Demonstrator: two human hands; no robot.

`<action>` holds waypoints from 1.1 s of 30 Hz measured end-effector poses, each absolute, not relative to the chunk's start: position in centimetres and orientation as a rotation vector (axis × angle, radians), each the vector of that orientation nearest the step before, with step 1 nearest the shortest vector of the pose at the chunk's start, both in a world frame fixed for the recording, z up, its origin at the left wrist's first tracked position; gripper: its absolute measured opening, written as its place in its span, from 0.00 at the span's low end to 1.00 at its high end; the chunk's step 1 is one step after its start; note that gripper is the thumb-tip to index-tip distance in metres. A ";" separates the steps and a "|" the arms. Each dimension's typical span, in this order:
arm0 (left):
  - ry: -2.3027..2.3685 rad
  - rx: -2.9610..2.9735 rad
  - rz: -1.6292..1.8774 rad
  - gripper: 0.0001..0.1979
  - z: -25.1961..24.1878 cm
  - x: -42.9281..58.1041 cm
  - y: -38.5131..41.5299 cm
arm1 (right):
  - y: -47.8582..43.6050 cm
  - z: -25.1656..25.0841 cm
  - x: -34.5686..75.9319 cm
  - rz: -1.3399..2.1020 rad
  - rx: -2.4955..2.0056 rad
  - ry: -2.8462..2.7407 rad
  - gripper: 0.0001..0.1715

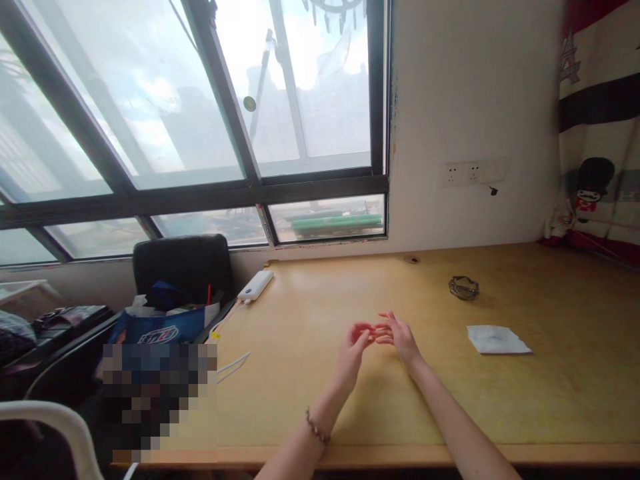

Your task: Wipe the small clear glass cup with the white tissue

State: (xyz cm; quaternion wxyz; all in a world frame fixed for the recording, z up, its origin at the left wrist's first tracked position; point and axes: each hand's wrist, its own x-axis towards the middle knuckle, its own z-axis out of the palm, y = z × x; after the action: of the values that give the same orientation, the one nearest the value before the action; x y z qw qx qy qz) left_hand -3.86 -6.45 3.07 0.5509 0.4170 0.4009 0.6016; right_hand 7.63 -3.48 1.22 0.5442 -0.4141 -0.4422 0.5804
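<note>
My left hand [354, 347] and my right hand [399, 335] meet above the middle of the wooden desk [280, 387], touching at the fingertips. The left fingers are curled, with the thumb pressed close to them; anything small in that pinch is too small to make out. On my right hand the fingers stretch toward the left one, the index finger lifted apart. A beaded bracelet [317, 428] circles my left wrist. To the right of the hands lie a flat white paper or packet [499, 340] and, farther back, a round, dark-rimmed, faceted object [464, 288].
A white power bank [256, 285] with a cable sits at the desk's left edge. Beyond that edge are a black chair [183, 267] and a blue bag [163, 333]. A white curved bar [55, 417] is at lower left. A patterned curtain [600, 147] hangs at right.
</note>
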 end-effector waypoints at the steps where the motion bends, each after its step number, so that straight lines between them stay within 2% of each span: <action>1: 0.962 1.021 1.447 0.11 2.9 -3.1 -5.6 | -3.4 1.1 7.8 1.375 -0.941 -1.033 0.30; 10: 0.940 1.229 1.417 0.24 0.5 0.4 -3.1 | -3.1 0.1 6.9 1.116 -0.977 -1.240 0.40; 14: 0.952 1.337 1.482 0.27 0.3 -0.1 -2.8 | -3.9 1.1 6.9 1.107 -0.925 -1.296 0.38; 18: 0.853 1.292 1.371 0.29 0.5 0.2 -2.5 | -4.5 1.9 7.3 1.126 -0.857 -1.366 0.33; 22: 0.680 1.204 1.305 0.26 1.2 0.3 -3.2 | -4.9 2.4 7.6 1.112 -0.850 -1.427 0.30; 28: 0.715 1.121 1.170 0.12 1.1 -0.2 -3.7 | -4.7 2.1 7.6 1.024 -0.882 -1.524 0.26; 33: 0.748 1.192 1.173 0.12 0.8 -0.2 -3.4 | -4.6 1.9 7.5 0.939 -0.902 -1.557 0.26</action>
State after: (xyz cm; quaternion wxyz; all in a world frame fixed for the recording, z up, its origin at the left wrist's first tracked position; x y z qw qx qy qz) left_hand -0.23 -3.40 0.78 0.6088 0.5160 0.3240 0.5080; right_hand 7.50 -4.62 1.93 0.5277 -0.3777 -0.6515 0.3930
